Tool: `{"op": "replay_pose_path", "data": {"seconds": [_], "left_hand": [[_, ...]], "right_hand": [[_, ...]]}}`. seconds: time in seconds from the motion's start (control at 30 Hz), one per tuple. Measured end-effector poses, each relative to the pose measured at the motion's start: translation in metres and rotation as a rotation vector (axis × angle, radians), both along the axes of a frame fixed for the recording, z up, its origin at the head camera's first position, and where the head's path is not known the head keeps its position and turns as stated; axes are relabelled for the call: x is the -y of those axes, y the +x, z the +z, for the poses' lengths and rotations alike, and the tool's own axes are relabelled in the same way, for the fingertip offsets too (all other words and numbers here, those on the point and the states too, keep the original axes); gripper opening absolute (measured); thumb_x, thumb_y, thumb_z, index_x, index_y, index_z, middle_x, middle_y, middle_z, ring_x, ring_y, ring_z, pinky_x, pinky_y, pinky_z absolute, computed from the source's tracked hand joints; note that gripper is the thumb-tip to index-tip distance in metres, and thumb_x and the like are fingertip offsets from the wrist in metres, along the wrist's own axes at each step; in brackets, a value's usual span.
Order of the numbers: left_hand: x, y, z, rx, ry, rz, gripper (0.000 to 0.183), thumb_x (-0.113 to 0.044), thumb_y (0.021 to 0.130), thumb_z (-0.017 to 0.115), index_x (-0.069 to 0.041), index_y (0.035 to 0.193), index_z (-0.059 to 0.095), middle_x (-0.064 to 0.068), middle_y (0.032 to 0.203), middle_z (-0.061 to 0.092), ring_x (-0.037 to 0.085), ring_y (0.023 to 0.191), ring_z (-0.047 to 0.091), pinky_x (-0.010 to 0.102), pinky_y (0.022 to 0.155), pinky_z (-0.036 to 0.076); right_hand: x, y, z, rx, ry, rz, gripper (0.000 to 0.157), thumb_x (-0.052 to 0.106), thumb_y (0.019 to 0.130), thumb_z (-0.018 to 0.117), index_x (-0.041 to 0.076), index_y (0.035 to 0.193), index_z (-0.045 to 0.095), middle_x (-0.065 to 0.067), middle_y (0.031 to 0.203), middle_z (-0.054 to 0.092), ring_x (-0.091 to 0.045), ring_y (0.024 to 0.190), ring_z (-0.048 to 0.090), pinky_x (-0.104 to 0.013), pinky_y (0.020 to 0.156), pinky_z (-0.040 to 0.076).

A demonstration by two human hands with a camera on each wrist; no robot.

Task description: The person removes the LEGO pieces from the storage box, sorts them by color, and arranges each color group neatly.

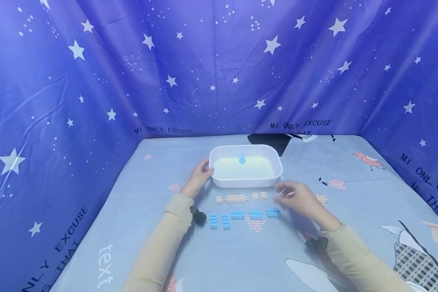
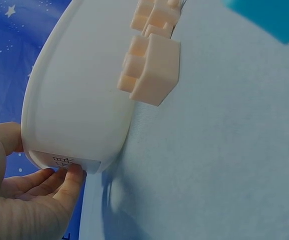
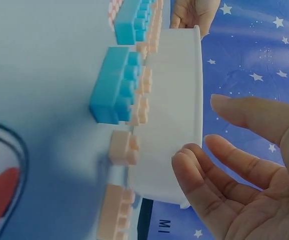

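A white plastic tub [image 1: 248,183] stands on the table with a small blue piece [image 1: 242,160] inside. My left hand [image 1: 199,178] grips the tub's left end; the left wrist view shows the thumb at the rim and fingertips against a label [image 2: 87,164] on the wall. Just off the tub's front right corner, my right hand [image 1: 302,199] holds nothing, its fingers loosely bent and the thumb apart. In front of the tub lies a row of peach building bricks [image 1: 236,198]. Nearer to me is a row of blue building bricks [image 1: 238,215].
A pale patterned cloth [image 1: 131,227] covers the table. Blue star-printed curtains [image 1: 219,61] hang behind it and at both sides. Another peach brick [image 1: 321,199] lies to the right, partly behind my right hand.
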State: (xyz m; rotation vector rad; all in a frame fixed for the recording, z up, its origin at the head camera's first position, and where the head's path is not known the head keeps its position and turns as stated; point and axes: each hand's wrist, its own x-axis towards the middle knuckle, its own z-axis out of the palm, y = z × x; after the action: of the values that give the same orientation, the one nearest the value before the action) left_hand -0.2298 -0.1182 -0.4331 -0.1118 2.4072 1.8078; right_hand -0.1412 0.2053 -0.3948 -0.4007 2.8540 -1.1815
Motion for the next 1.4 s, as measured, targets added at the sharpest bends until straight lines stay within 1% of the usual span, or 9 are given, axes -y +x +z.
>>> {"op": "replay_pose_path", "data": {"seconds": [0.17,0.37,0.53,0.67,0.8,0.97,1.07,1.23,1.4], "left_hand": [[0.0,-0.001,-0.001,0.003,0.012,0.005,0.058,-0.027,0.098,0.055,-0.017,0.151,0.033,0.008,0.155,0.036,0.03,0.141,0.038,0.05,0.116,0.033],[0.001,0.0,0.001,0.008,0.013,0.0,0.059,-0.026,0.098,0.056,-0.017,0.151,0.033,0.009,0.155,0.036,0.031,0.141,0.037,0.049,0.116,0.033],[0.004,0.0,0.004,0.001,0.008,-0.003,0.059,-0.025,0.098,0.056,-0.017,0.151,0.033,0.01,0.155,0.036,0.031,0.141,0.037,0.05,0.117,0.032],[0.006,-0.001,0.005,-0.011,0.015,-0.009,0.059,-0.026,0.097,0.056,-0.016,0.151,0.033,0.01,0.155,0.036,0.031,0.141,0.037,0.05,0.117,0.031],[0.006,-0.002,0.002,-0.023,0.029,-0.021,0.059,-0.025,0.097,0.057,-0.015,0.15,0.034,0.011,0.154,0.037,0.031,0.14,0.038,0.049,0.117,0.032],[0.004,-0.002,-0.002,-0.025,0.039,-0.022,0.058,-0.023,0.097,0.057,-0.014,0.15,0.035,0.012,0.154,0.038,0.031,0.139,0.04,0.048,0.116,0.034],[0.004,0.0,-0.002,-0.028,0.048,-0.017,0.058,-0.021,0.097,0.057,-0.014,0.15,0.035,0.012,0.153,0.038,0.032,0.139,0.04,0.048,0.115,0.035],[0.004,0.002,0.0,-0.024,0.062,-0.009,0.057,-0.021,0.097,0.056,-0.015,0.15,0.035,0.013,0.153,0.039,0.032,0.139,0.04,0.049,0.115,0.035],[0.004,0.001,-0.002,-0.04,0.061,-0.009,0.057,-0.021,0.097,0.058,-0.014,0.149,0.037,0.012,0.153,0.039,0.032,0.139,0.04,0.049,0.115,0.035]], "right_hand": [[0.007,-0.006,0.006,0.002,-0.019,0.01,0.035,0.011,0.084,0.073,-0.001,0.116,0.065,-0.016,0.103,0.069,-0.025,0.091,0.065,-0.042,0.083,0.058],[0.014,-0.018,0.014,-0.007,-0.03,0.014,0.035,0.01,0.084,0.072,-0.001,0.117,0.065,-0.017,0.104,0.068,-0.028,0.095,0.065,-0.043,0.085,0.059],[0.022,-0.033,0.024,-0.028,-0.058,0.024,0.035,0.01,0.084,0.072,-0.002,0.117,0.065,-0.021,0.108,0.067,-0.03,0.094,0.066,-0.043,0.084,0.059],[0.029,-0.047,0.032,-0.06,-0.067,0.036,0.036,0.008,0.083,0.073,-0.003,0.116,0.065,-0.023,0.108,0.067,-0.031,0.094,0.066,-0.043,0.084,0.059],[0.034,-0.059,0.037,-0.057,-0.04,0.028,0.035,0.01,0.084,0.073,-0.002,0.116,0.065,-0.022,0.109,0.068,-0.033,0.098,0.066,-0.043,0.086,0.058],[0.041,-0.074,0.035,-0.051,-0.022,0.013,0.033,0.011,0.085,0.071,-0.002,0.115,0.066,-0.023,0.111,0.068,-0.037,0.102,0.067,-0.045,0.088,0.057],[0.046,-0.083,0.033,-0.044,-0.005,0.005,0.032,0.01,0.086,0.069,-0.002,0.116,0.067,-0.023,0.111,0.069,-0.037,0.104,0.066,-0.046,0.088,0.057],[0.056,-0.098,0.029,0.009,0.026,-0.022,0.034,0.011,0.088,0.068,-0.001,0.12,0.065,-0.021,0.115,0.068,-0.035,0.11,0.063,-0.047,0.093,0.054],[0.064,-0.113,0.022,0.03,0.016,-0.038,0.034,0.009,0.086,0.068,-0.003,0.118,0.066,-0.021,0.114,0.068,-0.033,0.107,0.063,-0.044,0.092,0.054]]}}
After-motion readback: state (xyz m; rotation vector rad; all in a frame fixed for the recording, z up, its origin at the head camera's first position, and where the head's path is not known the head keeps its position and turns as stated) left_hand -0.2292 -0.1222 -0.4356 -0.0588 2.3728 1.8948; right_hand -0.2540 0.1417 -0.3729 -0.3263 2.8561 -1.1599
